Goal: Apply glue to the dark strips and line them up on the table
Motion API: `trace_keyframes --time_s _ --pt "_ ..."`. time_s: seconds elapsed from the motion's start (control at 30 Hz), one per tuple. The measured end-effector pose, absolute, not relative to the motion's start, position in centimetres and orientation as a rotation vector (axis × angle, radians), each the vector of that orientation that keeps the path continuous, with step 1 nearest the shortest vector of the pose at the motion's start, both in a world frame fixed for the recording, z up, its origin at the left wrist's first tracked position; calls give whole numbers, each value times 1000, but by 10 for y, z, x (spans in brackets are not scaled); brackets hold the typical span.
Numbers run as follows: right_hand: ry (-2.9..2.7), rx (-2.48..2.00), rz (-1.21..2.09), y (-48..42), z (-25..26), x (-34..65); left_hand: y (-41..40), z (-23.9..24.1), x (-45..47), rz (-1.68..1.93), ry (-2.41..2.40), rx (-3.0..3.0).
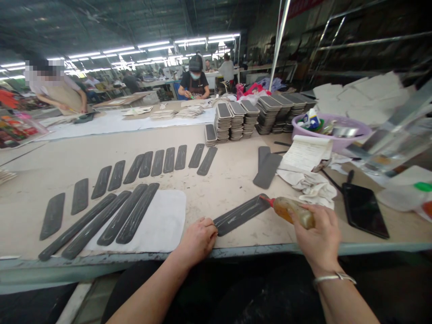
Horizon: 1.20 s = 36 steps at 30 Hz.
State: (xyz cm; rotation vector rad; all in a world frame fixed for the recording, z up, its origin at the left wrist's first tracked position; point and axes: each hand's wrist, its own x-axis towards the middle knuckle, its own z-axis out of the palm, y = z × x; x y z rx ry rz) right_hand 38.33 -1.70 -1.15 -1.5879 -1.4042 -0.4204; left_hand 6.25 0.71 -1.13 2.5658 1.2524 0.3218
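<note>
My right hand (319,231) is wrapped round a squeeze bottle (286,210) of amber liquid, probably glue. Its red nozzle touches or nearly touches the far end of a dark grey rounded strip (241,213), which lies slanted on the table. Wet, shiny lines run along that strip. At the near end, my left hand (200,237) holds the strip's edge with curled fingers; the fingertips are partly hidden. To the left, several longer grey strips (138,213) with similar shiny lines rest partly on a white sheet (165,220).
Several shorter grey strips (145,164) lie in a curved row behind. Stacked panels (222,121) stand at the back. On the right are two overlapping grey pieces (268,168), a white cloth (312,184), a purple basin (351,143) and a black tablet (364,209). Co-workers (195,81) are across the table.
</note>
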Motion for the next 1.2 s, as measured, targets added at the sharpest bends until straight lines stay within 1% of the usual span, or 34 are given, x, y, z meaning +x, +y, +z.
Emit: trace_keyframes --time_s 0.3,0.67,0.8,0.93,1.0,1.2 --pt "-1325 -1704 -495 -28 -12 390 6 -12 62 312 1269 2568" --pt "-1390 -1746 -513 -55 -8 386 6 -13 63 308 1275 2602" --pt "-1427 -1713 -482 -58 -2 382 5 -10 63 288 1287 2608" --pt "-1460 -1586 -370 -56 3 381 5 -8 64 278 1278 2611" --pt "-1419 -1592 -336 -56 2 382 5 -7 64 276 1271 2614" --pt "-1291 -1732 -459 -53 -5 393 5 -7 63 275 1262 2621"
